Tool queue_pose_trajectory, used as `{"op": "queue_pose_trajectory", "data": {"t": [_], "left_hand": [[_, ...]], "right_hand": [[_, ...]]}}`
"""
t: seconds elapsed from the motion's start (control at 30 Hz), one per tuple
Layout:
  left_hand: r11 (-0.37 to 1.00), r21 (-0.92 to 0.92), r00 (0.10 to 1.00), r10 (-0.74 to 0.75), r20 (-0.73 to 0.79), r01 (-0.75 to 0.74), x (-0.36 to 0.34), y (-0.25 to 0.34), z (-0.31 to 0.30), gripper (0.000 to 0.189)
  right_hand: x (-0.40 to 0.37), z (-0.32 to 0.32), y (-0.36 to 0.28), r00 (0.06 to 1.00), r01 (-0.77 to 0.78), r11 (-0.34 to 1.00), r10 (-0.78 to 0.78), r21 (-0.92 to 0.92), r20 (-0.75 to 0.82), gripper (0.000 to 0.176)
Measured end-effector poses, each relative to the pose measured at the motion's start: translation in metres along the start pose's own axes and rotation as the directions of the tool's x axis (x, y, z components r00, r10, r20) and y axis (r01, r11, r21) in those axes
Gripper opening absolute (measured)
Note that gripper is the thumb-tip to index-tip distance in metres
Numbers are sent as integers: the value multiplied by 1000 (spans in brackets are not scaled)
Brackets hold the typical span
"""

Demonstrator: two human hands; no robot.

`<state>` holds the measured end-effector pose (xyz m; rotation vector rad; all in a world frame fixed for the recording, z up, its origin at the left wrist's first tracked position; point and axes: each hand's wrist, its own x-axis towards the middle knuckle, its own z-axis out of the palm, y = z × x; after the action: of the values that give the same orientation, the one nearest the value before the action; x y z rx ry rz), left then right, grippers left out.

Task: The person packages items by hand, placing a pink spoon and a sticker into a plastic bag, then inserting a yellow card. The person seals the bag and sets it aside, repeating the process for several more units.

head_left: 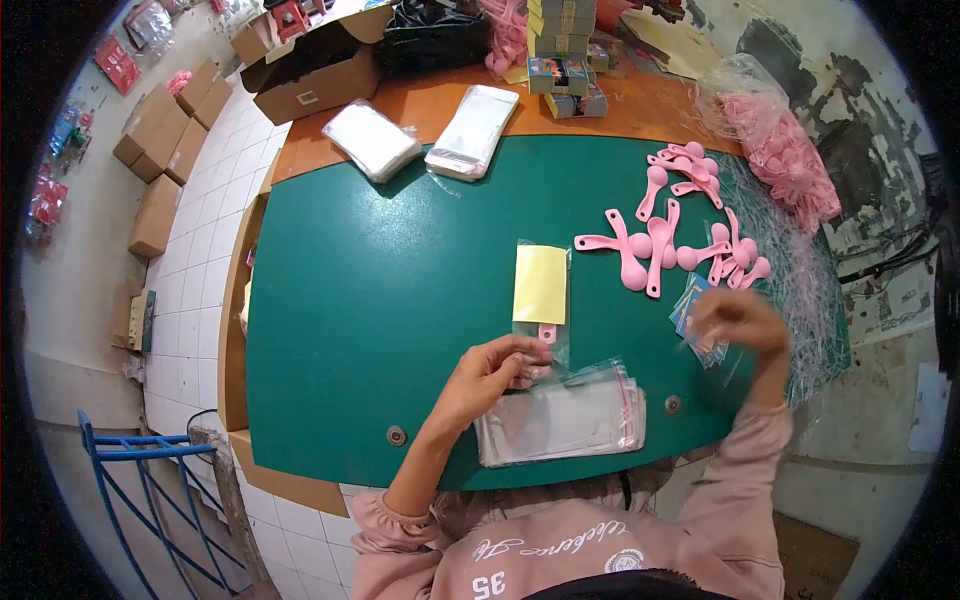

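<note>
My left hand [490, 372] has its fingers closed on the lower end of a clear plastic bag [561, 345]. Inside the bag show a yellow card [540, 284] and the end of a pink spoon handle [547, 334]. Below that hand lies a stack of clear plastic bags [560, 425]. My right hand [742, 322], smeared by motion, is over a small pile of blue printed cards [690, 302] on the right. Just beyond it, pink measuring spoons [656, 245] are strewn on the green tabletop [400, 290].
Two stacks of clear bags [372, 140] lie at the back edge. Bundled cards [560, 75] stand behind them, beside an open cardboard box [318, 85]. A sack of pink spoons [780, 150] and a heap of clear shreds [800, 290] line the right side.
</note>
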<state>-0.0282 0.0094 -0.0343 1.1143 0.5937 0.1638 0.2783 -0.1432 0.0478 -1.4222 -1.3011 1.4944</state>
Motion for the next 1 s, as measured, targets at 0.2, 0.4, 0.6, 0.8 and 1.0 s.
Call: {"op": "queue_pose_trajectory", "data": {"t": [0.2, 0.4, 0.6, 0.8, 1.0], "left_hand": [[1000, 10, 1000, 1, 24, -2, 1, 3, -2, 26], [996, -80, 992, 53, 111, -44, 3, 12, 3, 27], [997, -75, 997, 17, 74, -12, -10, 19, -7, 28], [839, 520, 956, 265, -129, -163, 6, 9, 7, 17], [863, 494, 930, 265, -256, -110, 11, 4, 12, 9]], "right_hand": [[-56, -49, 28, 338, -940, -16, -194, -342, -921, 38], [70, 99, 10, 898, 118, 594, -406, -796, -171, 50], [88, 110, 30, 857, 231, 740, -462, -632, -228, 26], [85, 102, 37, 876, 221, 872, -375, -437, -304, 17], [89, 105, 47, 936, 88, 990, -44, 113, -349, 11]]}}
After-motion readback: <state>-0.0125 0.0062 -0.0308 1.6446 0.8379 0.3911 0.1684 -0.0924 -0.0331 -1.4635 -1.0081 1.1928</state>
